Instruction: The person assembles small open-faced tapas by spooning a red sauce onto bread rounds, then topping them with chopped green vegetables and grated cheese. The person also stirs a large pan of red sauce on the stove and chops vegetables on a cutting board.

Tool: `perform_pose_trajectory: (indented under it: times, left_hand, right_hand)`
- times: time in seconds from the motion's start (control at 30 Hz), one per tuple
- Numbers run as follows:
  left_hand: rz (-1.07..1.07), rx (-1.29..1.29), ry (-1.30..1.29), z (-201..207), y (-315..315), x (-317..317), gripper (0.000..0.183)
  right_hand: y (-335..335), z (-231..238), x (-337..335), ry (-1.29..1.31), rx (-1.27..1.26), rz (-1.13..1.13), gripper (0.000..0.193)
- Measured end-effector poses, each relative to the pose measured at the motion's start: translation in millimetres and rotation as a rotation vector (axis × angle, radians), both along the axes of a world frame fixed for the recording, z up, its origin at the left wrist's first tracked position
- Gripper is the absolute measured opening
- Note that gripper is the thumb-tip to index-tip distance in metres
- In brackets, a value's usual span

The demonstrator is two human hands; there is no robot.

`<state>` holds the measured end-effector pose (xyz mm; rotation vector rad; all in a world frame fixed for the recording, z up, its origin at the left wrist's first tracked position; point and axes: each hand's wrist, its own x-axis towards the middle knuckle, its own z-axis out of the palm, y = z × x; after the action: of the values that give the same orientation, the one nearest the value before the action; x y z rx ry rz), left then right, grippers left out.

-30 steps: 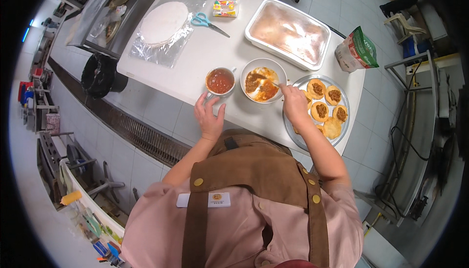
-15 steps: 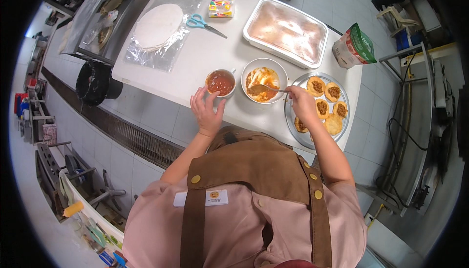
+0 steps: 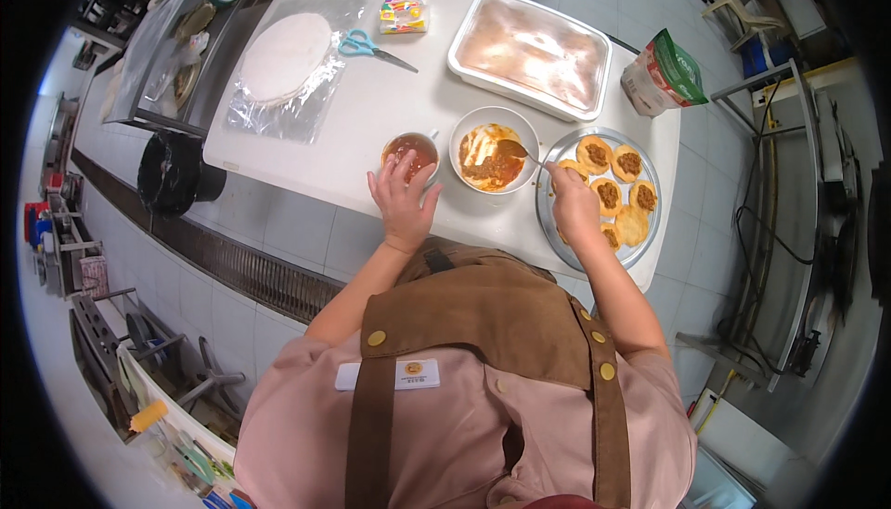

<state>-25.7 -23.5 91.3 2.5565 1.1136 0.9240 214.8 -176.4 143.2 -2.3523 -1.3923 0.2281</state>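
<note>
A: How is the spoonwork looking?

B: The right hand (image 3: pixel 574 201) is clamping the spoon (image 3: pixel 520 151) by its handle, fingers closed together. The spoon is reaching leftward over the white bowl (image 3: pixel 526 127), which is sitting toward the table's (image 3: pixel 399 91) near side, between the cup (image 3: pixel 386 150) on its left and the round metal tray (image 3: pixel 558 149) on its right.

A: What would be helping it go well?

B: In my judgement, keeping the strokes low and along the wall, so that the orange-brown filling (image 3: pixel 497 172) is gathering off the sides. Neither hand is holding the bowl, so it could be sliding; steadying its left rim would be wise.

A: And the left hand (image 3: pixel 404 210)?

B: Its fingers are standing apart over the cup's near side. I'd be keeping those fingertips clear of the red sauce (image 3: pixel 415 143).

A: What are you missing?

B: Whether those fingertips are touching the cup, I cannot tell. They are hiding some of its sauce. Nor can I tell how deep the spoon is sitting, or what it is carrying. The right hand and wrist are covering the tray's left side and partly hiding the topped rounds (image 3: pixel 627 164) there.
</note>
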Motion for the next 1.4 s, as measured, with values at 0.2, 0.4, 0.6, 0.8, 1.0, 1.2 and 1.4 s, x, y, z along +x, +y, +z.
perform_pose_trajectory:
  times: [0.2, 0.4, 0.6, 0.8, 1.0, 1.2, 1.4]
  left_hand:
    - [-0.122, 0.003, 0.018, -3.6, 4.4, 22.9, 0.050]
    - [-0.152, -0.038, 0.008, -7.5, 7.1, 30.7, 0.064]
    - [-0.160, -0.094, -0.006, -3.0, 6.3, 30.1, 0.072]
    - [-0.140, -0.110, -0.005, -1.8, 1.8, 29.7, 0.075]
    - [-0.089, -0.122, 0.007, -6.4, -2.7, 23.9, 0.074]
    - [-0.070, -0.135, -0.015, -11.2, -2.3, 23.6, 0.071]
    - [-0.018, -0.083, 0.034, -13.3, -1.8, 23.6, 0.052]
  right_hand:
    - [-1.2, 4.0, -28.9, -0.009, -0.126, -0.035, 0.044]
    - [7.3, -7.9, -55.7, 0.295, 0.098, -0.051, 0.030]
    - [7.8, -9.3, -50.8, 0.943, 0.005, -0.269, 0.026]
    - [2.9, -14.4, -41.6, 1.287, 0.067, -0.367, 0.025]
    - [18.3, -29.5, -31.8, 0.899, 0.123, -0.349, 0.024]
    - [15.0, -16.1, -40.1, 0.132, 0.129, 0.052, 0.039]
    - [4.1, -0.5, -19.3, -0.145, 0.108, 0.181, 0.046]
